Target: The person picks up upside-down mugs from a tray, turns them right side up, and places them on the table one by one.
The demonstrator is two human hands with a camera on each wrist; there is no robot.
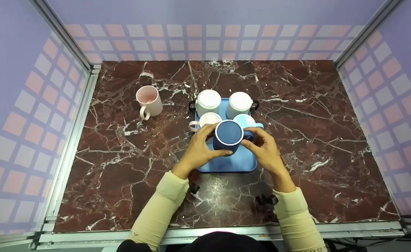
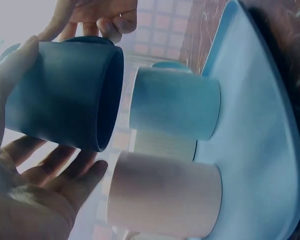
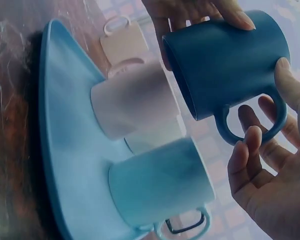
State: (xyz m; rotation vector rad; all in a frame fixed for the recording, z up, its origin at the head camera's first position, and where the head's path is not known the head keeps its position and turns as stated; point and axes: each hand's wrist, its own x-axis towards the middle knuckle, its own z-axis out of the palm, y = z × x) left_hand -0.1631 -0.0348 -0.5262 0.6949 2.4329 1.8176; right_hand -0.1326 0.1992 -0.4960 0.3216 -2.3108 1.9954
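Observation:
Both hands hold a dark blue mug [image 1: 228, 133] bottom up above the front of a blue tray [image 1: 231, 162]. My left hand [image 1: 200, 147] grips its body, thumb on one side and fingers round the other. On the handle side is my right hand [image 1: 265, 148], its thumb against the mug and its fingers curled by the handle [image 3: 222, 127]. Just behind the held mug, a pale pink mug [image 2: 165, 195] and a light blue mug [image 2: 175, 102] stand bottom up on the tray.
Two white mugs with black handles, one at left [image 1: 208, 103] and one at right [image 1: 239, 105], stand at the tray's back. Left of the tray, an upright pink mug [image 1: 152, 105] sits on the dark marbled table [image 1: 314, 140]. Panels [image 1: 205, 42] enclose the table's back and sides.

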